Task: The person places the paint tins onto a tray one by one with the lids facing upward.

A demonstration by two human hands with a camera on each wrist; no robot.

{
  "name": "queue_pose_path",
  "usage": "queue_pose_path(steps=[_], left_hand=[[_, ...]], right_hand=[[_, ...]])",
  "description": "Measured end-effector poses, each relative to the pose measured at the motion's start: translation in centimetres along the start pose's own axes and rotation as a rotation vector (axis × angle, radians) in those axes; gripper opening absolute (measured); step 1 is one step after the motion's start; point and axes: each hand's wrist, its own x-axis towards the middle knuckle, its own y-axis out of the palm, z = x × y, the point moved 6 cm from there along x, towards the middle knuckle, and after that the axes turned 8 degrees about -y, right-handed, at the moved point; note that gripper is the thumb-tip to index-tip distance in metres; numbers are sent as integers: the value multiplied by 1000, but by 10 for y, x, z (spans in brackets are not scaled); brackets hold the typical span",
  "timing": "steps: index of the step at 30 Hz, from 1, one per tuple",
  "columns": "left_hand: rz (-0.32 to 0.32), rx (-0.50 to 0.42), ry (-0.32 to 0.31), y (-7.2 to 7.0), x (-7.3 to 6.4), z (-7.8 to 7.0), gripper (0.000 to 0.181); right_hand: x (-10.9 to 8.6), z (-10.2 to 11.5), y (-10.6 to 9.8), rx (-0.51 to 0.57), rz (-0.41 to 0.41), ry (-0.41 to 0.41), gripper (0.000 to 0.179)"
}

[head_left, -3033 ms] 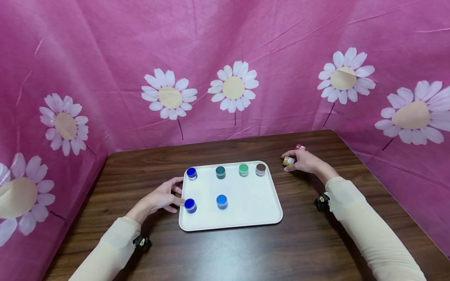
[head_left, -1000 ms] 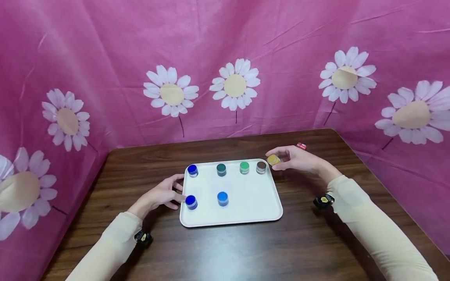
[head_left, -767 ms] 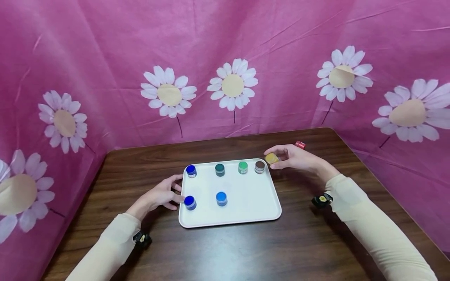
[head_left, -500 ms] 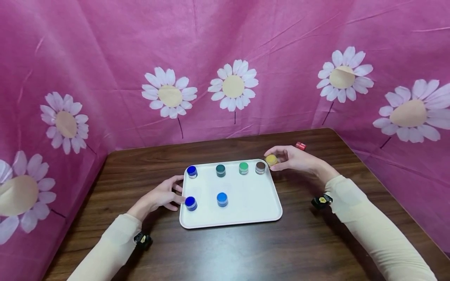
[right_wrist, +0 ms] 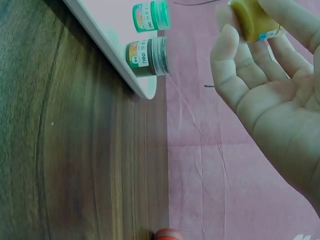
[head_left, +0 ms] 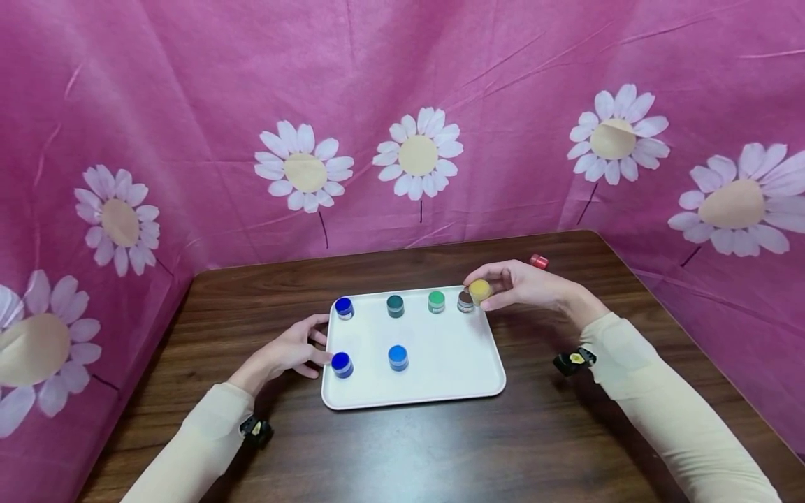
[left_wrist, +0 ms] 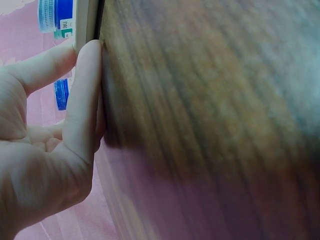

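In the head view my right hand point(head_left: 534, 285) pinches a yellow paint jar point(head_left: 480, 290) between thumb and fingers, raised above the tray's far right corner. The right wrist view shows the same yellow jar point(right_wrist: 252, 19) clear of the tray, beside the brown paint jar point(right_wrist: 148, 57). My left hand point(head_left: 291, 349) touches the left edge of the white tray point(head_left: 440, 374), its fingers fairly straight. From the left wrist view, a thumb and fingers of that hand point(left_wrist: 55, 145) meet the tray's rim point(left_wrist: 86, 22). A dark blue jar point(head_left: 342, 364) stands just inside that edge.
Along the tray's far side stand a blue jar point(head_left: 344, 308), a dark green jar point(head_left: 395, 306) and a light green jar point(head_left: 437, 302). A lighter blue jar point(head_left: 397, 358) is nearer. Behind my right hand a red jar point(head_left: 539, 261) lies on the wooden table point(head_left: 402, 454).
My right hand has carried the yellow jar left from the table near the red jar to above the tray's corner by the brown jar. The left hand stays at the tray's edge.
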Motion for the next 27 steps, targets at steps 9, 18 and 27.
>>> queue_pose_path(steps=[9,18,27], left_hand=[[10,1,0,1,-2,-1,89],[7,3,18,2,-4,-3,90],[4,-3,17,2,-3,-2,90]], right_hand=[[1,1,13,-10,77,1,48],[2,1,28,-84,117,-30,44],[7,-5,43,-89,137,-6,47]])
